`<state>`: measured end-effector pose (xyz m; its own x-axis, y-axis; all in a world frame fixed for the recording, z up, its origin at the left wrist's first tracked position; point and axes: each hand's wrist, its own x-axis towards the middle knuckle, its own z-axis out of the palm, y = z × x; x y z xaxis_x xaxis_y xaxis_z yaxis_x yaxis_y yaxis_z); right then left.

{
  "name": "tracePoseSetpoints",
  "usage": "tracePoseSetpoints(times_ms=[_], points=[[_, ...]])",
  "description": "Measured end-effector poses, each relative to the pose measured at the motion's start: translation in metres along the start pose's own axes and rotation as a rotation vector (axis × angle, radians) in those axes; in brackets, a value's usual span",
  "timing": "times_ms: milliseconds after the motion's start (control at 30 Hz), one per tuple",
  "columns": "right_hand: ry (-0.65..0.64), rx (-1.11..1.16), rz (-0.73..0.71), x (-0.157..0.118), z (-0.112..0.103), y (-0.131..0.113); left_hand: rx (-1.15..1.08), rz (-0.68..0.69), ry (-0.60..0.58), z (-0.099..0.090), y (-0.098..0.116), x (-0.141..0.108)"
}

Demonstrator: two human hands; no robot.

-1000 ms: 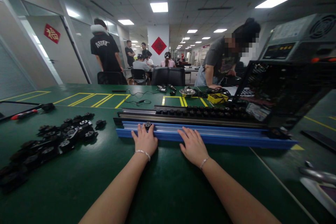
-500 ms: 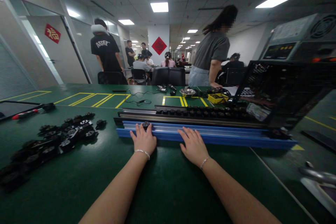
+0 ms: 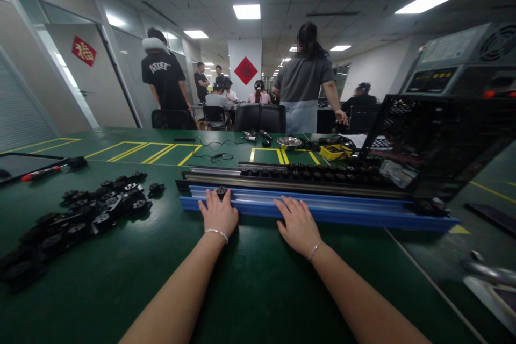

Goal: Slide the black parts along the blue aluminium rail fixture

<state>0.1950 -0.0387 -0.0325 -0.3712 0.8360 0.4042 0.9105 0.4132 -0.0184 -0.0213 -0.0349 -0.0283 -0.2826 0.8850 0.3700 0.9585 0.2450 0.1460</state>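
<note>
A blue rail lies lengthwise across the middle of the green tabletop, running toward its right side, its channel facing up, perhaps so that small parts can sit in it and be reached from above. The right hand rests palm down with its fingers slightly spread on the rail's near wall, pinching nothing visible; it likely steadies the rail, which otherwise might shift on the smooth surface. The left hand lies close to the rail's left end, its fingers fanned out over the same near wall. A small black part sits in the channel just beyond that hand, between two of its foremost fingertips and apart from the right fingers; whether those two tips squeeze it or only flank it, I cannot tell. That straddling hold would probably keep the part from turning or sliding away. Black rails lie alongside, toward the tabletop's far edge. Toward its left edge, a pile of black parts spreads within the left arm's likely reach, well apart from both hands.
</note>
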Motion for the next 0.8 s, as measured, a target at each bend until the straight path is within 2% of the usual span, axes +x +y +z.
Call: tracePoseSetpoints(times_ms=[800], points=[[0.003,0.005,-0.004,0.0,0.001,0.0,-0.042,-0.104,0.034,-0.002,-0.013,0.01]])
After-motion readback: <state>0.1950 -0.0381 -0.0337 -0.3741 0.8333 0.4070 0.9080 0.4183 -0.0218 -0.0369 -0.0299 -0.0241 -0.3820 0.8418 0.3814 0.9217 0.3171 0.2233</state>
